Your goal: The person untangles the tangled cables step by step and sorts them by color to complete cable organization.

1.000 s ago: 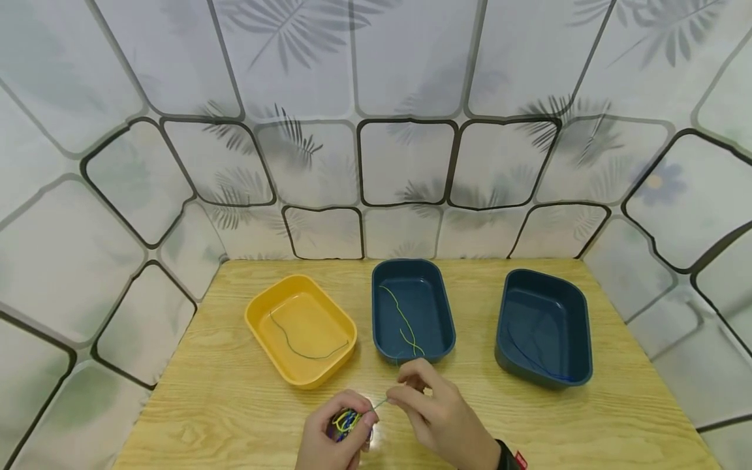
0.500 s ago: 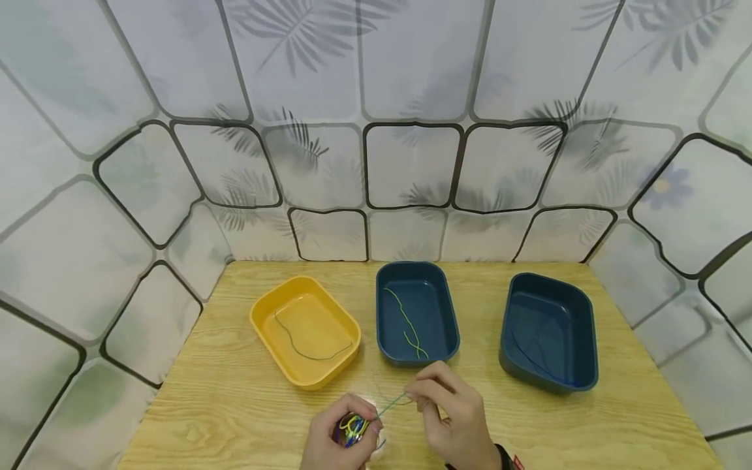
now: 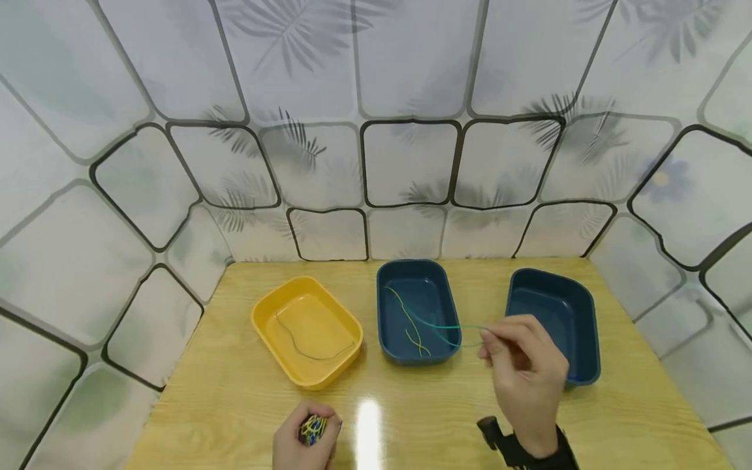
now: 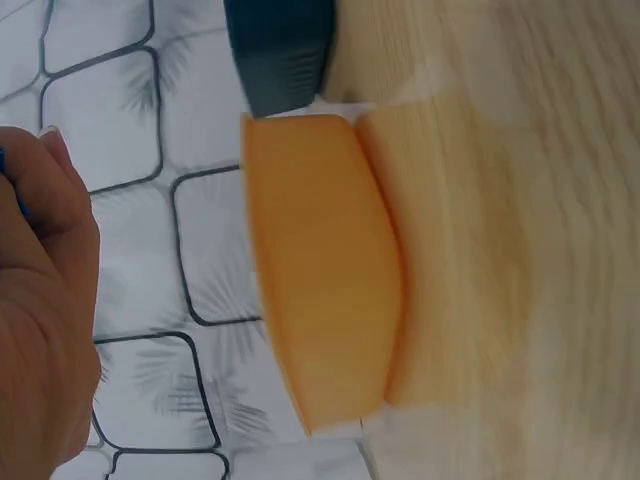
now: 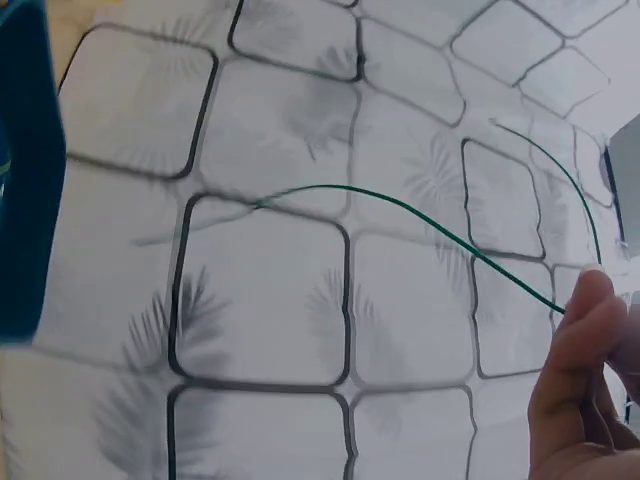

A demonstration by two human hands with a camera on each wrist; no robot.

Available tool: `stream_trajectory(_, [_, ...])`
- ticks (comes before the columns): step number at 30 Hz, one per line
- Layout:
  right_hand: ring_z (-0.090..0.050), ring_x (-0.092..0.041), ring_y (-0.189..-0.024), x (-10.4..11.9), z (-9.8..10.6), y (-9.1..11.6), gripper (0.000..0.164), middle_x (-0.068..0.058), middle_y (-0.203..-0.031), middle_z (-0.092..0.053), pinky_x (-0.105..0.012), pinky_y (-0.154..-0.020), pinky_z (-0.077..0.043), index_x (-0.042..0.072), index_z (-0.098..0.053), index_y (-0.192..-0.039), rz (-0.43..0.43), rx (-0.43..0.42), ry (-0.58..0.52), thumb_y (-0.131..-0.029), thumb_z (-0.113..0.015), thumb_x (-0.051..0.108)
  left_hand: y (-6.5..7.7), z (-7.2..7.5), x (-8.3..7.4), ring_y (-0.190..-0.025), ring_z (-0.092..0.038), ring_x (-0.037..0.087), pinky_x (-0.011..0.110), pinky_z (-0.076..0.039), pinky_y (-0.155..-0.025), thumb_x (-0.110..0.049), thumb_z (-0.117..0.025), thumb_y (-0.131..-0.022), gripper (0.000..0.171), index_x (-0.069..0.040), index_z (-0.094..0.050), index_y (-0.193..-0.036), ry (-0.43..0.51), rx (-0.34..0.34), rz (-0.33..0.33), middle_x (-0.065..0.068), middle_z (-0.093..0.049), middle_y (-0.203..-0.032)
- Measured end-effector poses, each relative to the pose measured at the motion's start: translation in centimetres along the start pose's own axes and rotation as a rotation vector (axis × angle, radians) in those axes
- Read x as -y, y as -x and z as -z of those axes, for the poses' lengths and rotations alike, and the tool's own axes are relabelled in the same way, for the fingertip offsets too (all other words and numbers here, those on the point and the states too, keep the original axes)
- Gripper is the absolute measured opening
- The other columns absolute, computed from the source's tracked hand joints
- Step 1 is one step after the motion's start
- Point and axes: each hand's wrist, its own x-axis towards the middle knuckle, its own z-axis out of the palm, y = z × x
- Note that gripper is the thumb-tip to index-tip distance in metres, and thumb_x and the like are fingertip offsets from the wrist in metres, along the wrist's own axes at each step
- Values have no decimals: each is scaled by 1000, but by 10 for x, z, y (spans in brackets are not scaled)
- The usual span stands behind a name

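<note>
My left hand (image 3: 307, 436) grips a tangled bundle of yellow, blue and dark strings (image 3: 313, 429) low over the table. My right hand (image 3: 525, 372) is raised between the middle and right bins and pinches a green string (image 3: 437, 326) between thumb and fingertips. Two strands of it trail left over the middle dark blue bin (image 3: 382, 326), where yellow-green strings (image 3: 405, 310) lie. In the right wrist view the green string (image 5: 400, 203) arcs away from the pinching fingertips (image 5: 592, 295). A dark green string (image 3: 294, 343) lies in the yellow bin (image 3: 258, 320).
Another dark blue bin (image 3: 587, 326) stands at the right, partly hidden behind my right hand; its contents are mostly covered. The wooden table (image 3: 223, 385) ends at a patterned cloth backdrop (image 3: 405, 163) behind and at both sides.
My right hand has drawn the green string out of the bundle and moved up and right with it. My left hand, still holding the bundle, has shifted left and down.
</note>
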Motion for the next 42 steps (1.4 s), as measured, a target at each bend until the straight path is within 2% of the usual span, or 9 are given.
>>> stream_trajectory(3, [-63,-19,-72,-5,-9,-3,28,-22,-90,-59,-24,-62,-54,-17,-66,-102,-62,120,-165,-80,-60,-33,-3,0,-2,-42,-53,15,33,-47,-31,5,-72,-86,13,-3,-62,-91,63,114,7,19,-66,-91])
stream_trajectory(5, [-66,-21,-72,-8,-19,-1,31,-23,-90,-60,-28,-62,-56,-18,-65,-105,-133,147,-247,-80,-59,-34,-4,-2,-3,-41,-52,14,34,-47,-31,5,-71,-86,13,-3,-62,-90,75,144,-5,20,-66,-93])
stream_trajectory(12, [-72,-28,-80,-25,-54,5,18,-18,-97,-69,-39,-72,-60,-7,-68,-112,-466,232,-313,-94,-64,-6,-3,0,-4,-43,-53,14,33,-47,-31,9,-71,-85,15,-1,-61,-91,89,117,8,24,-64,-96])
stream_trajectory(17, [-72,-34,-84,-36,-88,15,17,-18,-98,-71,-42,-76,-60,-5,-69,-109,-627,276,-387,-94,-69,3,-2,3,-3,-43,-53,14,32,-47,-31,7,-70,-86,13,-1,-61,-91,83,122,19,23,-64,-96])
stream_trajectory(22, [-73,-31,-78,-58,-124,34,11,-14,-89,-73,-38,-73,-60,-1,-72,-103,-657,354,-339,-93,-71,4,-1,2,1,-39,-51,11,31,-47,-31,9,-69,-85,14,-2,-62,-90,70,128,-2,19,-66,-91])
stream_trajectory(28, [-73,-17,-76,-80,-151,59,9,-10,-88,-74,-34,-69,-61,0,-75,-101,-633,476,-137,-93,-71,2,1,0,2,-38,-50,10,29,-48,-33,5,-70,-85,10,-2,-63,-90,62,154,47,15,-67,-90])
stream_trajectory(31, [-73,-15,-76,-85,-156,66,11,-11,-88,-74,-27,-67,-59,-3,-75,-102,-595,525,-49,-94,-70,0,2,0,2,-37,-50,10,28,-48,-34,3,-70,-86,10,-1,-63,-91,58,160,54,18,-67,-90])
stream_trajectory(36, [-73,-19,-78,-85,-156,70,16,-16,-93,-74,-21,-65,-57,-6,-73,-109,-565,593,5,-96,-66,-1,-1,0,5,-36,-49,10,31,-47,-32,1,-72,-87,10,-1,-65,-93,54,143,49,21,-66,-79])
stream_trajectory(42, [-72,-15,-75,-75,-144,68,17,-8,-91,-74,-21,-66,-58,3,-75,-112,-504,668,-9,-96,-68,5,-4,0,11,-38,-52,10,33,-48,-32,0,-74,-86,23,0,-64,-107,43,138,17,17,-67,-85])
